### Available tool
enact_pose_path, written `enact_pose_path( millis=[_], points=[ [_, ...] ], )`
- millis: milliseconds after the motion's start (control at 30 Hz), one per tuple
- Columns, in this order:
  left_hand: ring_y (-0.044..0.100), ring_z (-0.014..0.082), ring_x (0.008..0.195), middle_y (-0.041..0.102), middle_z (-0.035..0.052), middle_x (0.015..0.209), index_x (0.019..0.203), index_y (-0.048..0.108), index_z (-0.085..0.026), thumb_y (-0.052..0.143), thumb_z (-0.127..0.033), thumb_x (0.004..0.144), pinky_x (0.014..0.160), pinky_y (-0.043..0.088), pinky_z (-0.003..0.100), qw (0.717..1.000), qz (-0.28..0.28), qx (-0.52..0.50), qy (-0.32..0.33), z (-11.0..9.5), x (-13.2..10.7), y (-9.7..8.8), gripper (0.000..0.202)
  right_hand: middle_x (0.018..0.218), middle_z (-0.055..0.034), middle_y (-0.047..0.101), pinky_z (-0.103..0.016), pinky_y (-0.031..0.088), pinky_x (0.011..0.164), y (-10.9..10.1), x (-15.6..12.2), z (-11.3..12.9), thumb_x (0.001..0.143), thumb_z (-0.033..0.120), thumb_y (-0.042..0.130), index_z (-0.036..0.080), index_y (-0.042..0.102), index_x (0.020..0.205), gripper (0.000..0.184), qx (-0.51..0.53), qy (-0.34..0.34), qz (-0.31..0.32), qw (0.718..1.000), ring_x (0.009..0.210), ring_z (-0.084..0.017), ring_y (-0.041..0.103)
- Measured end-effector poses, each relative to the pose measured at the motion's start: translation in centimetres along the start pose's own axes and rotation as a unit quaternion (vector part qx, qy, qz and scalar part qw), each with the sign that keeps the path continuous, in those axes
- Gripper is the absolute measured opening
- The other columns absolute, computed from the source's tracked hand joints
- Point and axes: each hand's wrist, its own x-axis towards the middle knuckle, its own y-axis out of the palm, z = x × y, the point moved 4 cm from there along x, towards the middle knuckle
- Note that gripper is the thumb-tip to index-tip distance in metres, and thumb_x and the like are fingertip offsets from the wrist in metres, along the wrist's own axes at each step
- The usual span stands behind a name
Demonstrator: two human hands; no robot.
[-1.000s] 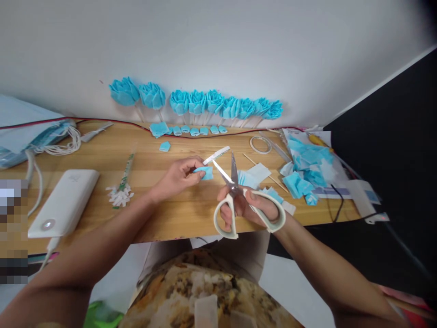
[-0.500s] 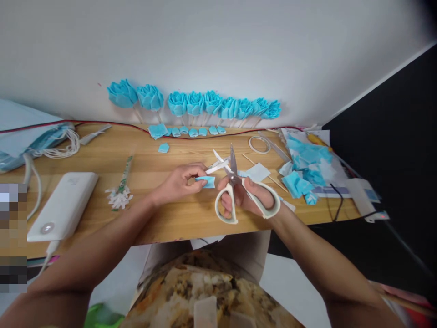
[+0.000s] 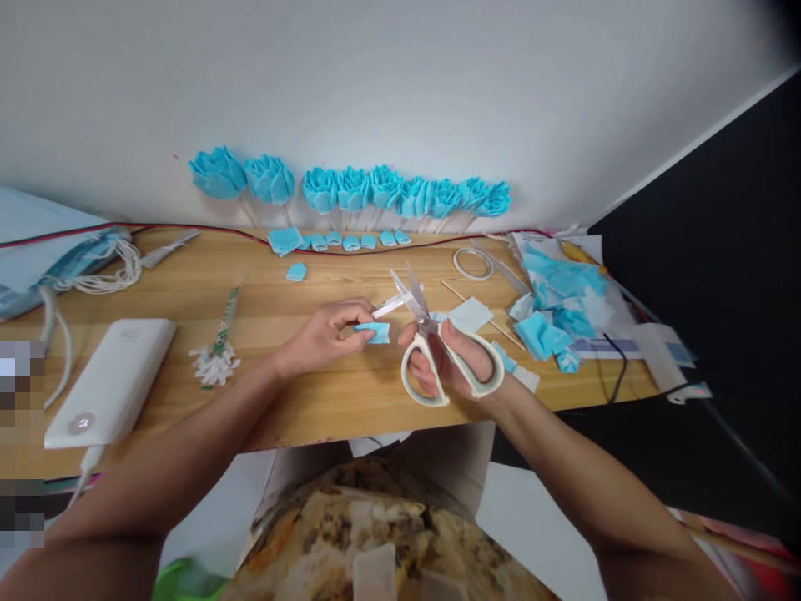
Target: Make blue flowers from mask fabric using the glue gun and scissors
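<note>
Between its thumb and fingers my left hand (image 3: 325,335) pinches a small blue paper piece (image 3: 377,334). A narrow white strip (image 3: 390,304) juts from the same fingers towards the scissors. My right hand (image 3: 460,355) has its thumb and fingers through the white handles of the scissors (image 3: 424,321). The blades are parted a little, with the strip's far end between or across them; I cannot tell whether they touch it. Just beyond the right hand lie a pale paper square (image 3: 471,315) and a thin wooden stick (image 3: 511,335).
Several blue paper flowers (image 3: 354,189) on sticks lean on the wall, with folded blue petals (image 3: 351,243) before them. A tape roll (image 3: 472,264) and crumpled blue scraps (image 3: 554,313) are on the right. Leftward are a white power bank (image 3: 113,380), white clippings (image 3: 214,364) and coiled cable (image 3: 122,265).
The scissor blades have come closer together around the white strip, and the handles have drawn nearer each other. My left hand keeps its pinch. The whole view has shifted slightly.
</note>
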Motion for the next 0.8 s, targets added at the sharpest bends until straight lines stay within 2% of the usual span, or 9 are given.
enact_pose_path(
  millis=[200,333,400,467,600,700,800],
  points=[
    [0.059,0.0138,0.075,0.066,0.0040,0.083,0.080,0.065,-0.016,0.065,-0.030,0.091,0.070,0.044,0.027,1.000,-0.001,0.021,-0.006,0.1,0.0,0.0,0.018,0.061,0.0044,0.055,-0.019,0.037,0.038,-0.2,0.0,-0.7,0.082,0.068,0.074,0.016,0.068,0.102,0.056,0.002,0.000,-0.038,0.999,0.044,-0.008,0.046],
    [0.053,0.0126,0.069,0.061,0.0020,0.076,0.073,0.059,-0.017,0.065,-0.028,0.090,0.065,0.040,0.026,0.999,-0.005,0.043,-0.021,0.1,0.1,0.0,0.021,0.057,0.0067,0.051,-0.019,0.032,0.036,-0.3,0.0,-1.0,0.080,0.070,0.074,0.016,0.068,0.102,0.059,-0.026,-0.007,-0.056,0.998,0.040,-0.006,0.040],
    [0.049,0.0114,0.066,0.056,0.0001,0.072,0.069,0.055,-0.017,0.065,-0.027,0.088,0.062,0.036,0.025,0.998,-0.017,0.052,-0.035,0.2,0.1,-0.1,0.024,0.057,0.0063,0.052,-0.019,0.031,0.037,-0.1,-0.2,-1.0,0.082,0.069,0.073,0.015,0.068,0.106,0.059,-0.068,-0.013,-0.052,0.996,0.040,-0.006,0.040],
    [0.047,0.0109,0.064,0.055,-0.0009,0.070,0.070,0.056,-0.017,0.065,-0.026,0.087,0.060,0.035,0.025,0.997,-0.025,0.059,-0.050,0.5,0.1,-0.1,0.021,0.060,0.0053,0.053,-0.019,0.031,0.038,0.4,-0.5,-1.2,0.084,0.068,0.072,0.013,0.069,0.110,0.061,-0.109,-0.013,-0.022,0.994,0.042,-0.006,0.041],
    [0.054,0.0128,0.068,0.062,0.0017,0.078,0.078,0.063,-0.017,0.063,-0.025,0.085,0.062,0.039,0.025,0.997,-0.017,0.048,-0.055,1.0,0.1,-0.1,0.011,0.071,0.0024,0.056,-0.020,0.037,0.044,1.2,-1.0,-1.7,0.079,0.073,0.074,0.011,0.069,0.116,0.073,-0.127,0.017,0.051,0.990,0.050,-0.006,0.046],
    [0.057,0.0136,0.072,0.065,0.0031,0.081,0.077,0.062,-0.017,0.062,-0.027,0.089,0.066,0.042,0.026,0.996,-0.036,0.051,-0.055,1.2,0.1,-0.4,0.015,0.077,-0.0013,0.060,-0.022,0.044,0.048,0.9,-1.6,-1.7,0.078,0.077,0.070,0.013,0.068,0.122,0.078,-0.107,0.003,0.060,0.992,0.058,-0.009,0.054],
    [0.057,0.0138,0.073,0.064,0.0033,0.080,0.074,0.059,-0.017,0.065,-0.029,0.090,0.068,0.043,0.027,0.996,-0.048,0.057,-0.041,1.1,0.1,-0.7,0.021,0.081,-0.0055,0.064,-0.026,0.051,0.056,-0.1,-2.3,-1.5,0.084,0.077,0.064,0.015,0.070,0.121,0.073,-0.075,-0.010,0.052,0.996,0.070,-0.015,0.063]
  ],
)
